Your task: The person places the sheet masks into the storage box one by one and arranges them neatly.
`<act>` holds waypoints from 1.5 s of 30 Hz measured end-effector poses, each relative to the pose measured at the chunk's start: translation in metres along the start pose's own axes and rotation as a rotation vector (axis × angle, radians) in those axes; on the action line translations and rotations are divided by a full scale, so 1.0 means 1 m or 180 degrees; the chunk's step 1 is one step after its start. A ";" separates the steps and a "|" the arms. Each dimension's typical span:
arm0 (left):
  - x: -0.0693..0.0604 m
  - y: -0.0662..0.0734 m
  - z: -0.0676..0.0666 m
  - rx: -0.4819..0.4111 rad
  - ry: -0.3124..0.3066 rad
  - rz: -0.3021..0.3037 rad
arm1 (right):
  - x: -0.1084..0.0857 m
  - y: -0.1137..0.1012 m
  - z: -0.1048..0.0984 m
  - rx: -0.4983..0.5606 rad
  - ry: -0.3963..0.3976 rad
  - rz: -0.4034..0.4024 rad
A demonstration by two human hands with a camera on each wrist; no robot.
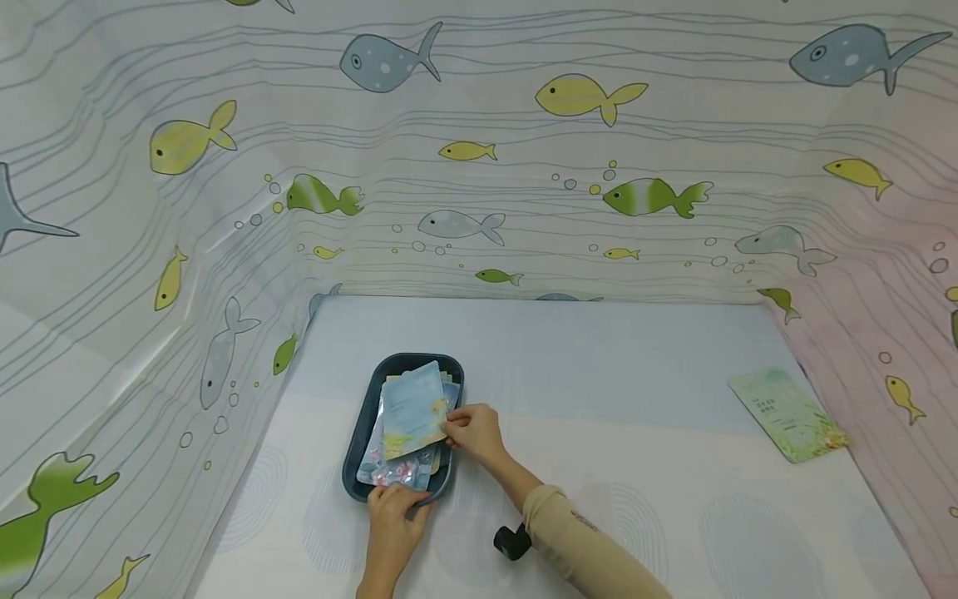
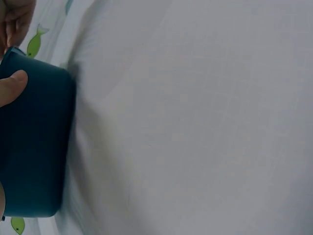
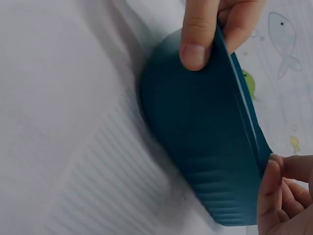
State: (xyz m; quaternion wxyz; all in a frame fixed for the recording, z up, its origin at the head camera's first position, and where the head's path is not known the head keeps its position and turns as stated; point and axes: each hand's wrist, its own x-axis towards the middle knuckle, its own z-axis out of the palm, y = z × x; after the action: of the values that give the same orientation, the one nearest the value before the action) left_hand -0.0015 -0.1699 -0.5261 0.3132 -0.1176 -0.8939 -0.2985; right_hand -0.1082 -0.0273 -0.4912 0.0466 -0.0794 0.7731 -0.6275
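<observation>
A dark teal tray (image 1: 350,466) sits on the white table with several flat printed packets in it. On top lies a light blue packet (image 1: 412,408), tilted over a clear-looking one with pink spots (image 1: 400,474). My right hand (image 1: 479,433) pinches the blue packet's right edge above the tray's side; in the right wrist view, that hand (image 3: 288,196) is at the rim. My left hand (image 1: 394,524) grips the tray's near end, its thumb (image 2: 14,87) against the outer wall. The packets are hidden in both wrist views.
A green printed packet (image 1: 789,416) lies at the table's right side. A black round device (image 1: 512,542) shows beside the right sleeve. Fish-patterned cloth (image 1: 524,183) stands around the table's back and sides.
</observation>
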 end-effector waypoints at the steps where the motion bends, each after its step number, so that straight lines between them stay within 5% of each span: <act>1: 0.000 0.000 0.000 0.0003 0.0000 0.0003 | 0.000 -0.001 0.002 -0.0140 0.0001 -0.0054; 7: 0.001 -0.002 0.001 -0.0016 0.0036 0.0048 | 0.000 -0.002 0.010 -0.0938 0.0075 -0.0240; 16: -0.001 -0.004 0.002 0.0039 0.0011 0.0077 | -0.004 -0.001 0.013 -0.1277 -0.0012 -0.0427; 21: -0.001 -0.005 0.004 0.0071 0.0054 0.0170 | -0.005 0.004 0.009 -0.1029 -0.0073 -0.0727; 26: 0.000 -0.005 0.003 0.0052 0.0115 0.0256 | -0.006 0.007 -0.007 -0.0498 -0.0091 -0.0709; 34: 0.001 -0.004 0.003 0.0051 0.0121 0.0197 | -0.007 0.025 -0.063 0.0024 0.0260 -0.0128; 45: 0.001 -0.001 0.000 0.0049 0.0057 0.0039 | -0.032 0.061 -0.196 0.0050 0.1147 0.0511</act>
State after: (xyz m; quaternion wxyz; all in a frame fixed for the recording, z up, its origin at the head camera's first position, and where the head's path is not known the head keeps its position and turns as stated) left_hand -0.0029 -0.1701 -0.5259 0.3239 -0.1180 -0.8925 -0.2907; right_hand -0.1139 0.1797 -0.5108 -0.0420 0.0965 0.7678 -0.6319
